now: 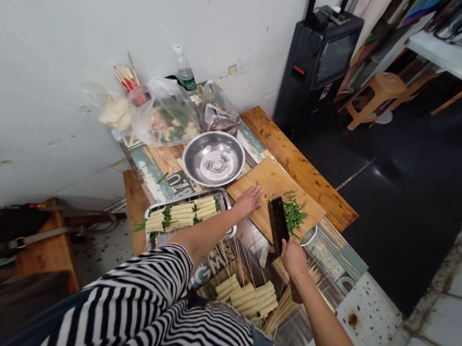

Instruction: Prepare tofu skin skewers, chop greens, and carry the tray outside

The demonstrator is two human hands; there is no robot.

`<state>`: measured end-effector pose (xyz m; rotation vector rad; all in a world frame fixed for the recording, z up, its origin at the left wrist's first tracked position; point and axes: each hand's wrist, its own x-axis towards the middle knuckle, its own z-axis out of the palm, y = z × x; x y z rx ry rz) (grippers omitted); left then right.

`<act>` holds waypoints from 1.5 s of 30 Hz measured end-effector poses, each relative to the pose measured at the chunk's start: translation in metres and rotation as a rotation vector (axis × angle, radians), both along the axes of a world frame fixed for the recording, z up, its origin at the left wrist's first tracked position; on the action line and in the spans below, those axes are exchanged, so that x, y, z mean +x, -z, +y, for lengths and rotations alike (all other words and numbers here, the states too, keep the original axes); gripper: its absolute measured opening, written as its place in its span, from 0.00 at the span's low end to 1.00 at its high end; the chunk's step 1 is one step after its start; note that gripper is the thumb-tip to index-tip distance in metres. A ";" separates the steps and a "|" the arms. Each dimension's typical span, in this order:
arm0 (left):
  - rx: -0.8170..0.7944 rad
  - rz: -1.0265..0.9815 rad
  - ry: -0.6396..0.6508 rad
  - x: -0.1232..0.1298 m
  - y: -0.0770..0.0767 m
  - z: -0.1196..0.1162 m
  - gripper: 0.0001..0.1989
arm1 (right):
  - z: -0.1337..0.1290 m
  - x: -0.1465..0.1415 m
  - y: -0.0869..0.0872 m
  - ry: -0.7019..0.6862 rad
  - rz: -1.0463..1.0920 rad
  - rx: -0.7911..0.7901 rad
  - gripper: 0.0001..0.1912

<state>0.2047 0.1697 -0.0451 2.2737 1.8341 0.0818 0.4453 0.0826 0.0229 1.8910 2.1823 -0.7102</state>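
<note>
My right hand [294, 259] is wrapped round the handle of a dark, broad-bladed cleaver [278, 224]. The blade rests over the wooden cutting board [268, 178], beside a heap of chopped green leaves [293, 213]. My left hand [248, 201] lies on the board's left part with its fingers stretched out, apart from the greens. Left of it, a metal tray [230, 201] holds pale rolls on skewers [183, 212] with greens sticking out. More pale rolls [251, 297] lie close to my body, near loose wooden skewers [238, 258].
A steel bowl [214, 159] stands behind the tray. Plastic bags of food [169, 117], a water bottle [185, 69] and a holder of red-tipped sticks [127, 81] crowd the wall side. A wooden bench [299, 164] runs along the far edge; a black speaker [316, 69] stands beyond.
</note>
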 end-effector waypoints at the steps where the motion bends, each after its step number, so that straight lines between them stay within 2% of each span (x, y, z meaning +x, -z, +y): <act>1: 0.006 0.014 0.013 -0.001 0.001 -0.003 0.29 | 0.001 0.005 0.001 0.004 0.000 0.007 0.17; 6: 0.018 0.044 0.075 -0.002 0.007 -0.012 0.30 | 0.001 0.012 -0.003 0.021 0.006 0.034 0.17; 11: 0.023 0.035 0.114 -0.005 0.010 -0.016 0.29 | 0.013 -0.012 -0.017 0.037 -0.002 0.015 0.18; 14: 0.014 0.034 0.143 -0.005 0.007 -0.016 0.29 | 0.022 -0.021 -0.019 0.091 -0.012 -0.026 0.17; 18: -0.030 0.048 0.141 0.007 -0.010 -0.013 0.29 | 0.020 -0.017 -0.014 0.129 -0.053 -0.002 0.18; 22: -0.009 0.011 0.044 0.005 -0.042 -0.027 0.21 | 0.008 -0.007 -0.006 0.002 -0.080 0.070 0.19; 24: 0.046 -0.006 -0.065 -0.014 -0.061 -0.049 0.18 | 0.002 -0.002 -0.002 -0.045 -0.086 0.068 0.19; 26: 0.060 0.023 -0.185 -0.044 -0.079 -0.077 0.18 | 0.000 0.002 0.001 -0.062 -0.086 0.055 0.19; 28: 0.012 0.099 -0.309 -0.076 -0.092 -0.101 0.26 | 0.000 0.004 0.004 -0.072 -0.084 0.050 0.18; 30: -0.083 0.192 -0.373 -0.101 -0.097 -0.115 0.37 | 0.001 0.004 0.004 -0.079 -0.082 0.050 0.18; 33: -0.176 0.264 -0.382 -0.116 -0.094 -0.119 0.39 | 0.004 0.003 0.000 -0.084 -0.071 0.037 0.17; 36: -0.177 0.263 -0.396 -0.112 -0.089 -0.115 0.34 | 0.004 0.001 -0.004 -0.077 -0.067 0.032 0.18; 38: -0.153 0.249 -0.418 -0.108 -0.092 -0.115 0.31 | 0.004 0.001 -0.005 -0.068 -0.056 0.031 0.18; 42: -0.134 0.200 -0.417 -0.099 -0.109 -0.115 0.30 | 0.005 0.004 -0.003 -0.044 -0.013 0.010 0.17; 45: -0.067 0.125 -0.361 -0.079 -0.120 -0.108 0.32 | 0.007 0.006 -0.004 -0.032 0.015 -0.001 0.17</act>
